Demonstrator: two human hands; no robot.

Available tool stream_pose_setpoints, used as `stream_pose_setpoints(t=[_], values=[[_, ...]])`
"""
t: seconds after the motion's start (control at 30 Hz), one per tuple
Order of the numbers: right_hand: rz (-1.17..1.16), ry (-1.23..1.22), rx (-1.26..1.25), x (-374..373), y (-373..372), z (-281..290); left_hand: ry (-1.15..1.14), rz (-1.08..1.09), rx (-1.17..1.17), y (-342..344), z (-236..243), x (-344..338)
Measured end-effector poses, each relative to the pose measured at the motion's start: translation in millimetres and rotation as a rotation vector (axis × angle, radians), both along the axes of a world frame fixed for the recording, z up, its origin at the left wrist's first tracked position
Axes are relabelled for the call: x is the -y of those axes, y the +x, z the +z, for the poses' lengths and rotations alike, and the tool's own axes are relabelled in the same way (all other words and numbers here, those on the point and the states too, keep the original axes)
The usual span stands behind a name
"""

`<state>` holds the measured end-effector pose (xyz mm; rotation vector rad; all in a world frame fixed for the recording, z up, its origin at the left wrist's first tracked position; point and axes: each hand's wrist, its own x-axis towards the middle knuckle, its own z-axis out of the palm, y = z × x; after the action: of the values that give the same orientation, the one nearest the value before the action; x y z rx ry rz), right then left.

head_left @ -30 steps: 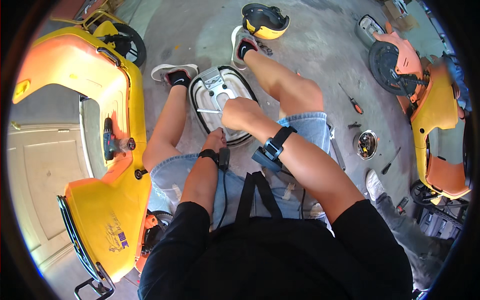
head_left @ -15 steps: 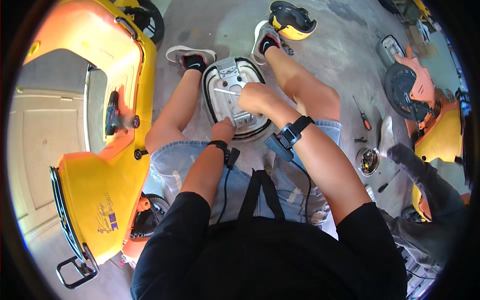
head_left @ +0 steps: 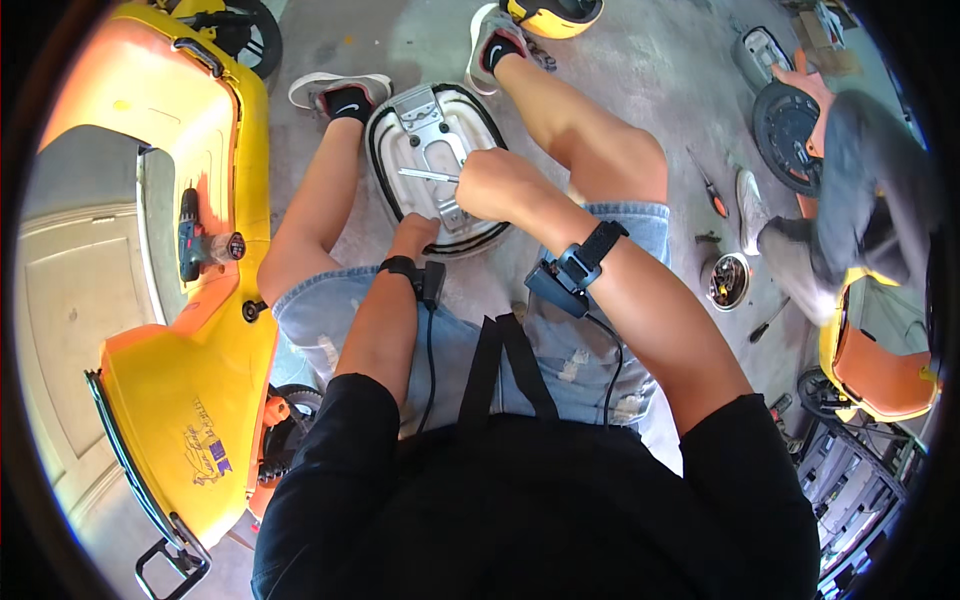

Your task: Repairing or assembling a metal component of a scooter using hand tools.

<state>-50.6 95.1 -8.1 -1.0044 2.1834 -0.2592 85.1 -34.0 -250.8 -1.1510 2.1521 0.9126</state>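
The upturned scooter seat (head_left: 405,150) lies on the grey floor (head_left: 345,40) between the person's legs. The right hand (head_left: 493,186) grips a silver rod-like tool (head_left: 425,175) over it; the left hand (head_left: 415,233) is at its near edge, grip unclear. Leftward stands a yellow scooter (head_left: 165,410); rightward, a screwdriver (head_left: 718,206) and parts bowl (head_left: 747,286).

The right hand (head_left: 488,186) is clenched, its forearm (head_left: 652,325) slanting far and left; the left hand (head_left: 415,234) sits nearer, its grip unclear.

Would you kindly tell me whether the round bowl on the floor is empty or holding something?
Holding something: the bowl shows small dark and metallic parts inside its rim.
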Motion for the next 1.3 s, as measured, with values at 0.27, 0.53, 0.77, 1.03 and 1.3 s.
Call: stream_pose_setpoints(t=[0.27,0.53,0.77,1.03,1.3], values=[[0.003,0.031,-0.002,-0.6,6.6,8.8,0.358,0.581,-0.081,-0.5,-11.6,-18.3],[-0.002,0.046,-0.018,0.2,-7.1,0.1,-0.178,-0.089,-0.067,-8.6,25.3,-22.0],[0.044,0.117,-0.022,16.8,2.7,6.2,-0.314,-0.281,-0.007,8.9,26.9,-21.0],[-0.039,0.049,0.027,8.8,7.0,17.2,-0.422,-0.593,-0.033,5.6,14.9,-19.8],[-0.032,0.087,0.032,5.3,9.3,17.9,-0.293,-0.44,-0.038,5.0,23.0,-12.3]])
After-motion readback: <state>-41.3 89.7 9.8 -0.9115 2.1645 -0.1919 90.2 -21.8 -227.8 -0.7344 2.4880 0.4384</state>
